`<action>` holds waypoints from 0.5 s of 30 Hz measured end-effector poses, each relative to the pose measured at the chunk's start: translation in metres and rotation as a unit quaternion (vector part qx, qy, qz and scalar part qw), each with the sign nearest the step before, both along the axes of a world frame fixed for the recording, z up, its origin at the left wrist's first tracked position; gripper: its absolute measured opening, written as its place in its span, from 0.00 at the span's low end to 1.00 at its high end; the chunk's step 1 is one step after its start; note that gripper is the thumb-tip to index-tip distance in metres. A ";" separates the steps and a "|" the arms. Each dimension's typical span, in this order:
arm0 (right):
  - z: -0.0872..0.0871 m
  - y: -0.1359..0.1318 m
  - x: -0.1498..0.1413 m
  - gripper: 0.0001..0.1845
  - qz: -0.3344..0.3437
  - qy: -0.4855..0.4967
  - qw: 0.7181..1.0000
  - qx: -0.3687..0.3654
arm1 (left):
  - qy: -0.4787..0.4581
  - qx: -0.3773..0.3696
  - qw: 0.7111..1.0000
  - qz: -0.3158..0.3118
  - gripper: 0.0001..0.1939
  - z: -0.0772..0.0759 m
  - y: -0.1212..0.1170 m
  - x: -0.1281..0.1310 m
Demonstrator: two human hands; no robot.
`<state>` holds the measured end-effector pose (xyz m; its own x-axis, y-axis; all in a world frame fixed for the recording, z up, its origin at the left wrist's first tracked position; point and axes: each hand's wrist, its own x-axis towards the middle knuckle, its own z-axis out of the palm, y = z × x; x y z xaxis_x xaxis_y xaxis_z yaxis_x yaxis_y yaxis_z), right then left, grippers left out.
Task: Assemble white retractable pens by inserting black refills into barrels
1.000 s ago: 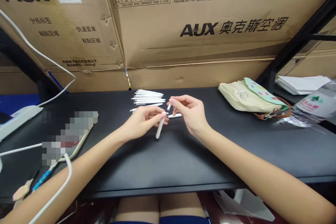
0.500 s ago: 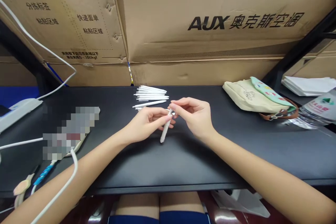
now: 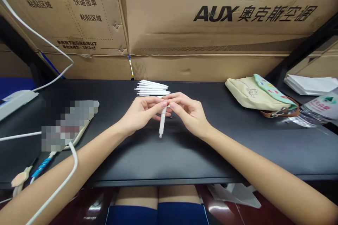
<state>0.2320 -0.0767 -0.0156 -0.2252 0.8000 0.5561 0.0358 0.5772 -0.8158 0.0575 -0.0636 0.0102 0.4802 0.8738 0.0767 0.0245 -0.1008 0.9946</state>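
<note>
My left hand (image 3: 144,114) is closed on a white pen (image 3: 163,123), its lower end pointing down toward me over the desk. My right hand (image 3: 188,112) meets it at the pen's upper end, thumb and fingers pinched together. A bit of white shows by the right thumb, but most of what those fingers hold is hidden. A thin dark tip pokes out below the fingers, and I cannot tell what it belongs to. Just behind the hands lies a pile of several white pens (image 3: 151,88), side by side on the black desk (image 3: 211,154).
On the left lie a blurred-out device (image 3: 71,124) with a white cable (image 3: 75,161) and a power strip (image 3: 18,103). A cream pouch (image 3: 245,93), a clear plastic bottle (image 3: 320,107) and white papers (image 3: 308,83) are at the right. Cardboard boxes (image 3: 211,42) stand behind the desk.
Both hands have drawn closer together, and the right fingertips have come down to the left thumb at the pen's upper end. The view has tilted slightly downward.
</note>
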 end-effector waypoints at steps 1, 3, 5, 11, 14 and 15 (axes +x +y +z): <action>0.000 0.000 0.000 0.08 -0.001 -0.003 1.000 0.004 | -0.001 -0.001 1.000 0.002 0.17 0.000 0.000 0.000; 0.000 0.000 0.000 0.08 -0.001 -0.006 1.000 0.010 | -0.003 0.002 1.000 0.008 0.16 -0.001 0.000 0.001; 0.001 -0.002 -0.001 0.09 -0.002 -0.008 1.000 0.012 | -0.008 0.005 1.000 0.015 0.16 -0.001 0.000 0.001; 0.004 0.005 0.006 0.10 -0.071 -0.028 0.997 0.008 | -0.030 -0.012 0.999 0.041 0.15 -0.003 0.003 0.001; 0.004 0.017 0.018 0.06 -0.177 -0.091 0.979 0.037 | -0.068 -0.030 0.993 0.091 0.14 -0.005 0.007 0.000; 0.004 0.021 0.022 0.04 -0.192 -0.135 0.971 0.052 | -0.081 -0.035 0.990 0.111 0.14 -0.005 0.008 -0.001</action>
<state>0.2535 -0.0558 -0.0120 -0.0711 0.7967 0.6002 0.4694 0.5577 -0.6846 0.0568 -0.0558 0.0050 0.2630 0.9621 0.0717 -0.1213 -0.0408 0.9918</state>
